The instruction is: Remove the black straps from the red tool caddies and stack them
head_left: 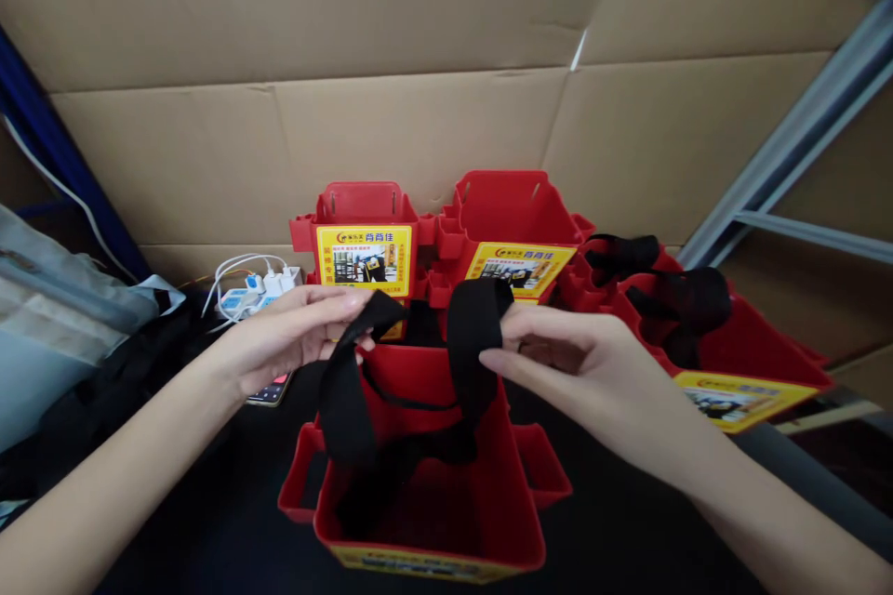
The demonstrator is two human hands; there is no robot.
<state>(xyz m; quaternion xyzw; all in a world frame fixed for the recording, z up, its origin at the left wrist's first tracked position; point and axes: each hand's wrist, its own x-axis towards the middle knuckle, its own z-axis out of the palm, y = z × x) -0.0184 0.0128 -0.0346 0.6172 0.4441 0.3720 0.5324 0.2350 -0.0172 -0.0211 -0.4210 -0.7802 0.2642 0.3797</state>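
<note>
In front of me a red plastic bin (433, 363) with side pockets stands on a dark surface, a yellow label on its near wall. A wide black strap (349, 409) loops out of its far wall and hangs down inside it. My left hand (307, 330) pinches the strap on the left side, above the bin's far rim. With thumb and fingers, my right hand (572, 344) grips the strap's right-hand loop (474, 344). Some fingertips of both hands are hidden behind the strap.
Two red bins (363, 200) (513, 204) with yellow labels stand behind. More bins with black straps (698, 307) are at right. A power strip (258, 293) and a phone (269, 393) lie at left. Cardboard (419, 121) covers the back; a metal frame (788, 149) rises at right.
</note>
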